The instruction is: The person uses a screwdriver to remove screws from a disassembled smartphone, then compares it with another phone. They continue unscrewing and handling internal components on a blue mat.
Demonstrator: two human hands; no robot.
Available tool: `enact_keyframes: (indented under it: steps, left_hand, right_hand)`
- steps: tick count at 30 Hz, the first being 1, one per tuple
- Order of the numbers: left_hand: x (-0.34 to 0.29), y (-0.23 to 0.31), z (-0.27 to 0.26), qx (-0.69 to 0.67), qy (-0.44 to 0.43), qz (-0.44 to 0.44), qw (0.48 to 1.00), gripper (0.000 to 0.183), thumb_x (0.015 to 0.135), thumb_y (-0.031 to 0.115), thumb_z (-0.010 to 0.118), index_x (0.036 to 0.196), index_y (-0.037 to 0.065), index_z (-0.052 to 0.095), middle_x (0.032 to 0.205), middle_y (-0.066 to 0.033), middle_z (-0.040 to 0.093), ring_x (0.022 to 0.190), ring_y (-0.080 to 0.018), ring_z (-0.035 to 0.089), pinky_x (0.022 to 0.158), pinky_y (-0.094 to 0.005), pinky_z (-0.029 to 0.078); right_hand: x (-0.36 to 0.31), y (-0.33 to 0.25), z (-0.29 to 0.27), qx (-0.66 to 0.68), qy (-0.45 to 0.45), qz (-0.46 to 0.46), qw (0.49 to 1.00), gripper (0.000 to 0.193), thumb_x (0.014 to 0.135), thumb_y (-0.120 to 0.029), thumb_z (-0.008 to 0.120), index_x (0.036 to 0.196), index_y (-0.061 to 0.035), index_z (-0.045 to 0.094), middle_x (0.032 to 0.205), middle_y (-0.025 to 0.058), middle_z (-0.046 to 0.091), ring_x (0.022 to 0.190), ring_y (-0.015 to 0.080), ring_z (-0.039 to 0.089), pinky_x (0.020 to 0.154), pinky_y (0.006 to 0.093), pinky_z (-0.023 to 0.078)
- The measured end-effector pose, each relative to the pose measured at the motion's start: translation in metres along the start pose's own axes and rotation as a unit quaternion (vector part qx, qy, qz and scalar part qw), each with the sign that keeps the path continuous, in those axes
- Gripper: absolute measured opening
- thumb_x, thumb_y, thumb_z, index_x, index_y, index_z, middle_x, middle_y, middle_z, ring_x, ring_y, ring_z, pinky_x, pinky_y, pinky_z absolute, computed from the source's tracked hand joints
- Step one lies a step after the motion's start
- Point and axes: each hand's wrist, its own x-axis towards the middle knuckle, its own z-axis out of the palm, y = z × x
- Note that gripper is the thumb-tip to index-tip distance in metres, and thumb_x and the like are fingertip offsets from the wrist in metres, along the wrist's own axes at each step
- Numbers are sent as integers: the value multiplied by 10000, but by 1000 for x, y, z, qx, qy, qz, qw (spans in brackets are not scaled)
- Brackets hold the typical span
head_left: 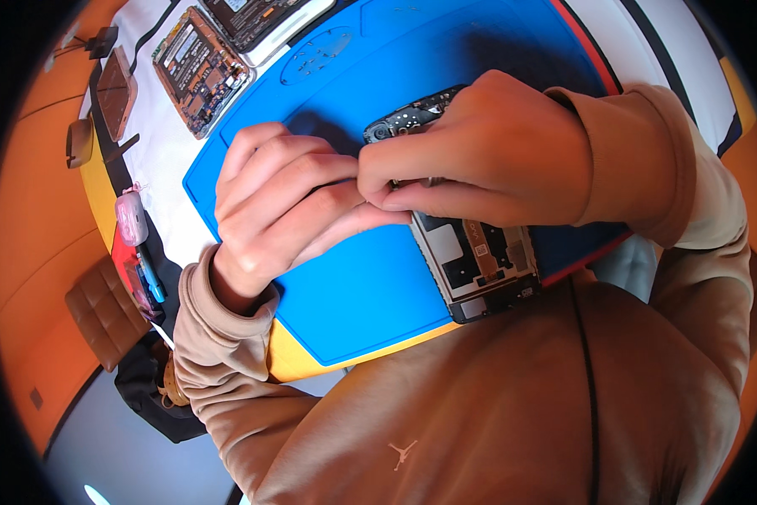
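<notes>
An opened smartphone [479,261] lies on the blue mat [353,311], its inner parts and a brown ribbon cable exposed. My right hand [505,156] is over its upper half, thumb and forefinger pinched together. My left hand [286,198] reaches in from the left with curled fingers, its fingertips meeting those of the right. Whatever lies between the fingertips is hidden. Past the right hand's knuckles shows a black piece with a round camera lens [381,132]; whether it is joined to the phone, I cannot tell.
Two more opened phones, one with a bare circuit board [200,71] and one with a pale frame [269,38], lie beyond the mat. Small bits sit in the mat's round recess [315,55]. A pink case [131,219] and a blue pen [151,278] are at the left.
</notes>
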Motion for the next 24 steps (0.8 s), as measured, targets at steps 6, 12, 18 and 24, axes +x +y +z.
enact_keyframes:
  steps: [6, 12, 18, 24]
  left_hand:
    - [2, 2, -2, 0, -18, -9, 1000, 319, 594, 240, 903, 776, 52, 721, 783, -50, 666, 739, -217, 619, 674, -325, 483]
    - [5, 3, -3, -12, -19, -21, 1000, 258, 649, 181, 874, 812, 46, 727, 829, -47, 677, 738, -214, 621, 677, -319, 488]
    - [4, 1, -2, 0, -14, -28, 999, 247, 682, 148, 855, 857, 29, 727, 847, -63, 686, 731, -216, 631, 668, -325, 487]
    - [3, -1, 2, 8, 9, -33, 999, 244, 701, 132, 842, 890, 18, 739, 886, -80, 708, 731, -215, 634, 664, -322, 488]
  right_hand:
    - [-2, -1, -3, -17, -12, 18, 1000, 61, 941, -143, 650, 935, -105, 602, 681, 77, 584, 567, 266, 589, 510, 334, 438]
    - [0, 2, 1, 5, 41, 14, 999, 74, 931, -128, 670, 960, -90, 614, 685, 76, 598, 562, 253, 599, 509, 321, 438]
    - [-2, 3, 0, -12, 64, 16, 998, 80, 924, -118, 676, 965, -91, 612, 661, 66, 589, 532, 220, 592, 487, 305, 423]
    - [1, 1, -3, -13, 90, 35, 995, 88, 912, -103, 677, 964, -99, 606, 614, 45, 556, 501, 186, 560, 469, 284, 392]
